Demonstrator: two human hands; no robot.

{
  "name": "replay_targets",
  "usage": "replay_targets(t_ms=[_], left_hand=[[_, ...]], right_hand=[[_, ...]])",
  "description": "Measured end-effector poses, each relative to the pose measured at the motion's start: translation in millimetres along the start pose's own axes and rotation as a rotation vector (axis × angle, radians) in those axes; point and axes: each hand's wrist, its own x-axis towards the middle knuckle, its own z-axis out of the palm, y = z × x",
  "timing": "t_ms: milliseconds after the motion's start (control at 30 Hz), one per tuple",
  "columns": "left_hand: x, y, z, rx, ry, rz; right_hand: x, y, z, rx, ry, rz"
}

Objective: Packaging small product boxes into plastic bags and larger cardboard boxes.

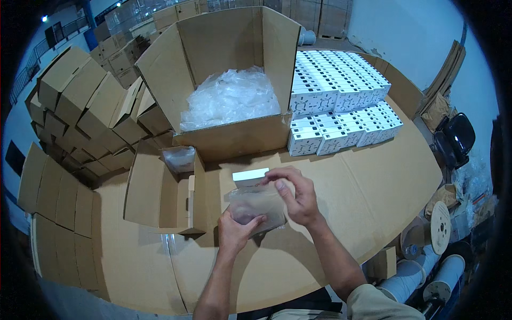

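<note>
My left hand [234, 230] grips a clear plastic bag [261, 209] above the cardboard-covered table, its thumb lying across the front of the bag. At the bag's upper edge is a small white box [249, 176]; whether its lower part sits inside the bag or behind it I cannot tell. My right hand [296, 195] is at the right end of this box, fingertips against or very close to it. Its fingers are bent and the thumb stands apart from them.
An open brown carton [176, 205] stands left of my hands, with a clear bag inside. Behind it, a large carton [229, 140] holds many clear bags. Stacked white printed boxes [341, 98] fill the back right. Brown cartons [90, 106] are piled at left. Rolls [404, 280] lie beyond the table's right edge.
</note>
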Motion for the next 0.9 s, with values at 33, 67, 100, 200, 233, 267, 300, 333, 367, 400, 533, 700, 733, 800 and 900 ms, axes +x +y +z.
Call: replay_targets(t_ms=[33, 67, 100, 200, 233, 267, 300, 333, 367, 400, 533, 700, 733, 800, 900], left_hand=[[0.0, -1.3, -0.2, -0.034, 0.014, 0.031], [-0.7, -1.6, -0.5, -0.068, 0.028, 0.062], [-0.3, 0.5, -0.2, -0.07, 0.029, 0.063], [0.5, 6.3, -0.5, -0.011, 0.053, 0.041], [1.2, 4.4, -0.7, -0.019, 0.065, 0.04], [1.9, 4.0, -0.7, -0.026, 0.077, 0.04], [0.7, 7.0, 0.3, -0.028, 0.076, 0.04], [-1.9, 12.3, 1.2, -0.03, 0.091, 0.034], [-2.9, 15.3, 2.4, -0.032, 0.106, 0.028], [-1.0, 9.4, 1.4, -0.031, 0.111, 0.029], [2.7, -0.5, -1.4, -0.083, 0.088, 0.066], [2.5, 2.1, -1.5, -0.032, 0.108, 0.045], [1.8, 4.6, -1.8, -0.061, 0.095, 0.051], [1.2, 6.8, -2.2, -0.091, 0.082, 0.058], [1.8, 6.5, -2.9, -0.028, 0.1, 0.082]], right_hand=[[1.2, 5.4, 0.8, 0.12, 0.08, 0.012], [2.1, 9.8, 1.6, 0.24, 0.161, 0.024], [3.3, 13.8, 0.4, 0.239, 0.159, 0.023], [5.1, 29.9, -6.4, 0.26, 0.21, 0.13], [5.2, 35.0, -5.9, 0.258, 0.211, 0.128], [5.2, 38.5, -5.5, 0.191, 0.154, 0.148], [4.8, 42.0, -5.1, 0.123, 0.097, 0.17], [3.9, 46.2, -4.3, 0.12, 0.097, 0.17], [2.3, 50.4, -3.2, 0.154, 0.044, 0.173], [2.1, 52.4, 0.1, 0.193, -0.012, 0.172], [3.6, 56.3, 7.1, 0.229, -0.057, 0.188], [3.2, 63.1, 12.6, 0.31, -0.026, 0.238], [3.3, 64.2, 13.8, 0.31, -0.027, 0.238], [3.7, 65.9, 15.1, 0.268, -0.008, 0.249], [4.5, 66.5, 11.9, 0.182, 0.04, 0.208]])
